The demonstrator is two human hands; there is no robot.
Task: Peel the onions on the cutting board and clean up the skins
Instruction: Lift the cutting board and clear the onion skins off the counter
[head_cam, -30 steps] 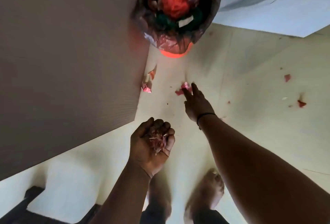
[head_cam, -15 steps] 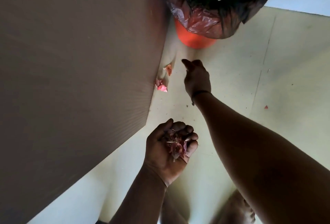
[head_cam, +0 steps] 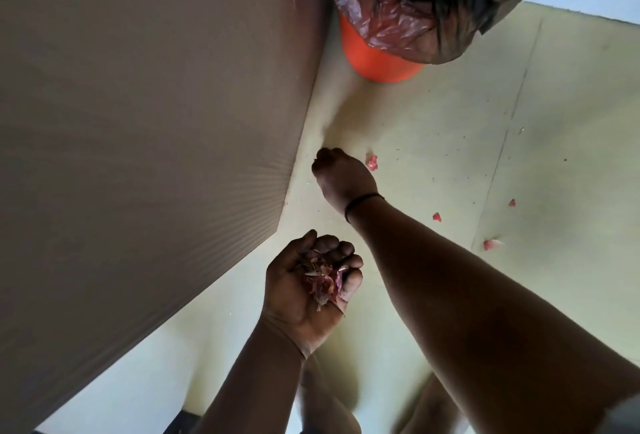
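My left hand (head_cam: 298, 298) is cupped palm-up above the floor and holds a heap of pink onion skins (head_cam: 323, 277). My right hand (head_cam: 341, 174) reaches down to the pale floor beside the brown panel. Its fingers are curled under, over the spot where skin pieces lay; what they pinch is hidden. One loose pink skin piece (head_cam: 372, 162) lies just right of that hand. Other pieces (head_cam: 437, 217) (head_cam: 491, 244) are scattered further right.
An orange bin (head_cam: 377, 59) lined with a dark plastic bag (head_cam: 415, 18) full of rubbish stands at the top, against the tall brown panel (head_cam: 156, 122) on the left. My bare feet (head_cam: 325, 406) are at the bottom edge.
My right hand moved left from the floor's middle to the skins by the panel and curled over them; those pieces no longer show. The left hand kept holding its heap.
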